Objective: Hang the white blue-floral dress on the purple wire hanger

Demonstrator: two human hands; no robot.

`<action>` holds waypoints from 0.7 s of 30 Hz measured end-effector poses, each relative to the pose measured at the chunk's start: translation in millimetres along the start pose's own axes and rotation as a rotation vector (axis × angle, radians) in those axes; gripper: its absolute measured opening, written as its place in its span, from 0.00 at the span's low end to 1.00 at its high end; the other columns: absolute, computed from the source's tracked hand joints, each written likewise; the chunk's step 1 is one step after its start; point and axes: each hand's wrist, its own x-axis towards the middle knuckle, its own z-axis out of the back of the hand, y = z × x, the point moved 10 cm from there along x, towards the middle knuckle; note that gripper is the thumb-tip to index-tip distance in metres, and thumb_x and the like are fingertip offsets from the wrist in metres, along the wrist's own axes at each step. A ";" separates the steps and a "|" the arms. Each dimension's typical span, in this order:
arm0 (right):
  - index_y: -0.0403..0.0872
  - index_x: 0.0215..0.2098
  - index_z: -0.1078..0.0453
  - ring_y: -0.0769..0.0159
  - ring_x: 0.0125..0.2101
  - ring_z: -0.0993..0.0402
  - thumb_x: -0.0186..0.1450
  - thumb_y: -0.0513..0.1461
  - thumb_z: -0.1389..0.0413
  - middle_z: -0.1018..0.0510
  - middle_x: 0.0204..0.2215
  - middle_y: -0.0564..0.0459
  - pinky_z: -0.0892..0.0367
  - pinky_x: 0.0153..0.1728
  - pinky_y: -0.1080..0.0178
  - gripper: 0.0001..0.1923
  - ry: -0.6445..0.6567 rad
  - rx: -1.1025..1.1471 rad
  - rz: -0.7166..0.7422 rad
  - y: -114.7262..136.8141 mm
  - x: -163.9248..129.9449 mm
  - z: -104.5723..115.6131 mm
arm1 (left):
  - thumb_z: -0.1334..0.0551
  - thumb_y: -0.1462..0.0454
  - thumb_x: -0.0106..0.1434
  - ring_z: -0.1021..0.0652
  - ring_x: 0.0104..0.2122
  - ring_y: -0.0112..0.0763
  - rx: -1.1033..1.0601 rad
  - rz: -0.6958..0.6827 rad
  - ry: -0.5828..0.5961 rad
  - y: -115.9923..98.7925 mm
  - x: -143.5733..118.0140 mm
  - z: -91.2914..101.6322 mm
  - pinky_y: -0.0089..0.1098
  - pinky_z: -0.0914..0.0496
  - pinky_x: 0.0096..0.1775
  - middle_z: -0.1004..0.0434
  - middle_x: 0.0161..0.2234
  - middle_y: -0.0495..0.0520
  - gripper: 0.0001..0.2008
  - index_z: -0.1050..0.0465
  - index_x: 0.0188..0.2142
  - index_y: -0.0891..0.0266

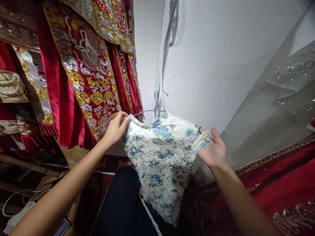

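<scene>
A white cheongsam [159, 164] with a blue, green and yellow floral pattern hangs in front of me, short-sleeved and edged in blue at collar and cuffs. Its purple wire hanger [145, 111] shows above the collar, with the hook near a white strip on the wall. My left hand [117, 126] pinches the cheongsam's shoulder on the left, beside the hanger arm. At the other side, my right hand [216, 150] is at the sleeve opening, thumb raised and apart from the cloth. Its other fingers are hidden behind or inside the sleeve. The lower hem hangs over my dark-clad legs.
Red garments [91, 68] with gold and silver embroidery hang at the left. A pale wall [206, 65] stands ahead, with sheer sparkly fabric [290, 85] at the right. Red trimmed cloth [287, 180] lies lower right. A white cable [14, 193] loops at lower left.
</scene>
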 end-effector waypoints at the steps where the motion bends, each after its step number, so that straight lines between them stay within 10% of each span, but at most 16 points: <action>1: 0.49 0.56 0.29 0.52 0.57 0.29 0.71 0.57 0.68 0.22 0.51 0.42 0.32 0.52 0.48 0.35 -0.010 0.064 -0.022 10.1 2.4 1.6 | 0.48 0.54 0.70 0.24 0.48 0.40 -0.001 -0.034 0.001 -7.2 4.1 -3.7 0.37 0.33 0.50 0.23 0.49 0.58 0.17 0.33 0.53 0.59; 6: 0.51 0.60 0.32 0.54 0.61 0.34 0.67 0.61 0.60 0.23 0.53 0.46 0.36 0.60 0.48 0.35 0.037 0.270 0.005 60.7 -6.9 -30.1 | 0.44 0.53 0.67 0.28 0.54 0.44 0.021 -0.074 0.002 -25.0 23.6 -21.2 0.41 0.34 0.53 0.29 0.57 0.60 0.27 0.39 0.63 0.57; 11: 0.53 0.46 0.23 0.51 0.66 0.45 0.56 0.59 0.39 0.23 0.55 0.51 0.51 0.68 0.46 0.27 -0.157 0.278 -0.114 24.3 -17.6 -32.1 | 0.43 0.54 0.67 0.25 0.35 0.36 0.052 0.008 0.019 -12.2 33.4 -31.7 0.35 0.31 0.39 0.22 0.39 0.55 0.19 0.28 0.52 0.61; 16: 0.56 0.54 0.27 0.55 0.68 0.47 0.62 0.58 0.44 0.28 0.60 0.56 0.52 0.67 0.43 0.26 -0.133 0.231 0.039 35.8 11.1 -39.0 | 0.39 0.58 0.64 0.24 0.38 0.37 0.046 -0.005 -0.004 -5.4 49.0 -35.7 0.36 0.32 0.43 0.21 0.41 0.56 0.14 0.25 0.46 0.62; 18: 0.55 0.54 0.26 0.53 0.63 0.38 0.62 0.59 0.44 0.26 0.57 0.53 0.43 0.63 0.43 0.28 0.075 0.198 0.009 46.5 8.6 -64.6 | 0.38 0.58 0.62 0.24 0.39 0.37 0.000 0.015 -0.045 0.0 50.6 -31.9 0.35 0.32 0.44 0.21 0.41 0.56 0.13 0.25 0.44 0.62; 21: 0.51 0.52 0.24 0.52 0.52 0.25 0.50 0.60 0.34 0.20 0.49 0.49 0.29 0.52 0.50 0.36 0.754 0.098 0.005 68.5 -38.0 -128.6 | 0.38 0.56 0.63 0.25 0.37 0.34 -0.186 0.026 -0.099 0.9 40.6 -25.0 0.32 0.32 0.40 0.22 0.38 0.55 0.12 0.25 0.40 0.63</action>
